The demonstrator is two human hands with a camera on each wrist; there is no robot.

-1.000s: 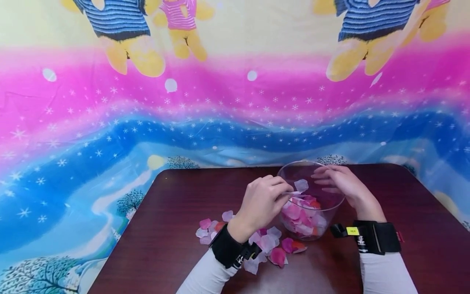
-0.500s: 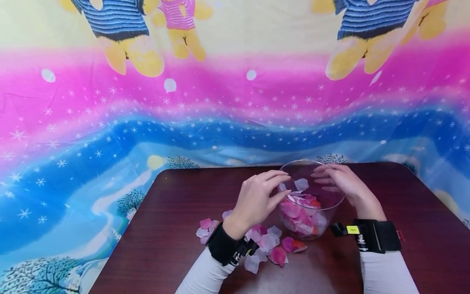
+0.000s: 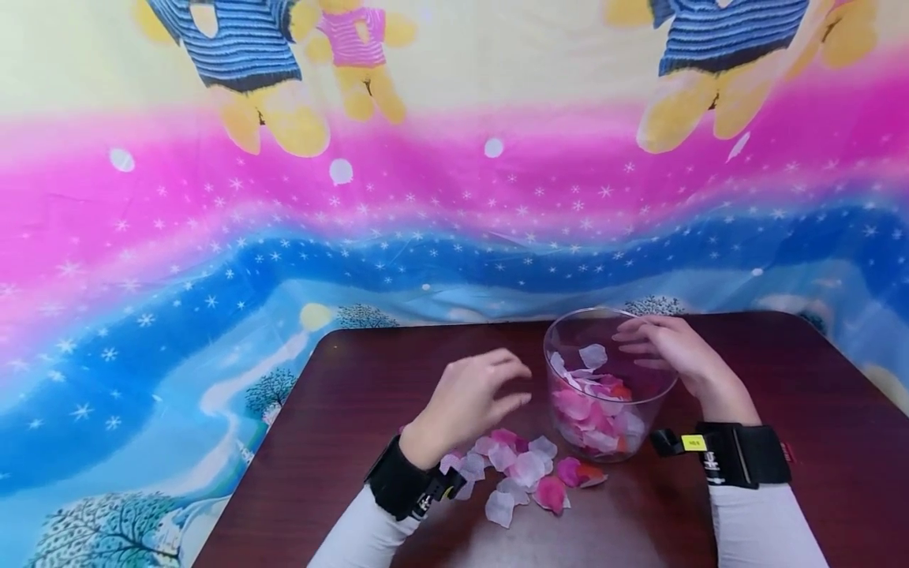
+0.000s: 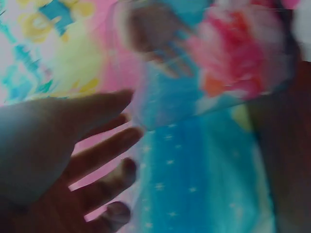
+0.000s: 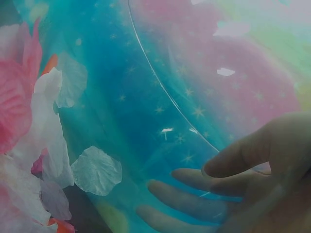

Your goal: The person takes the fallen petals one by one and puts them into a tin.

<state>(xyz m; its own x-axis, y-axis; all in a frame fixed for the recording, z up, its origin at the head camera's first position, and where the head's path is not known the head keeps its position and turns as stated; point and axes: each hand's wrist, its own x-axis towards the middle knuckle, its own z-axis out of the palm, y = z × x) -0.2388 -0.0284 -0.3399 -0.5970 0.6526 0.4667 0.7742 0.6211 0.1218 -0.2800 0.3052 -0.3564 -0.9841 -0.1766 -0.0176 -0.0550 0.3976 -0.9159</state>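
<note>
A clear plastic cup (image 3: 568, 347) stands on the dark wooden table (image 3: 817, 394), about half full of pink, white and red petals (image 3: 592, 406). My right hand (image 3: 663, 345) holds the cup's right rim, and its fingers (image 5: 194, 180) show through the clear wall (image 5: 160, 87). My left hand (image 3: 474, 397) hovers just left of the cup with its fingers relaxed, spread and holding nothing. The left wrist view shows the same open left hand (image 4: 73, 145) and the blurred cup (image 4: 233, 58) beyond it. Loose petals (image 3: 521, 472) lie on the table below the left hand.
A colourful cloth (image 3: 284, 237) with stars and cartoon bears hangs behind the table and drapes over its far edge. The table's rounded left corner (image 3: 334, 335) lies near the left hand. Black wrist bands (image 3: 746, 454) sit on both white sleeves.
My left hand let a white petal go into the cup, opened, and drew back to the left and down. The right hand stayed on the rim.
</note>
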